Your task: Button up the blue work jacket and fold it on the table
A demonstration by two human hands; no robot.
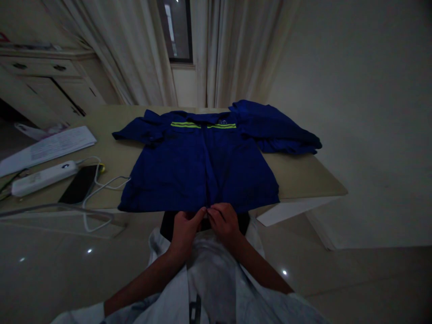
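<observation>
A dark blue work jacket (199, 162) with two yellow-green stripes near the collar lies spread flat on a beige table (303, 177), its hem at the near edge. My left hand (185, 227) and my right hand (224, 220) meet at the middle of that hem. Both have their fingers curled and pinch the cloth where the two front edges join. A second blue garment (276, 128) lies bunched at the jacket's right shoulder.
On the table's left lie a white power strip (43, 177), a black phone (79, 184), a white cable (101, 184) and papers (50, 146). A cabinet with drawers (50, 85) stands at far left. Curtains (219, 49) hang behind, a wall at right.
</observation>
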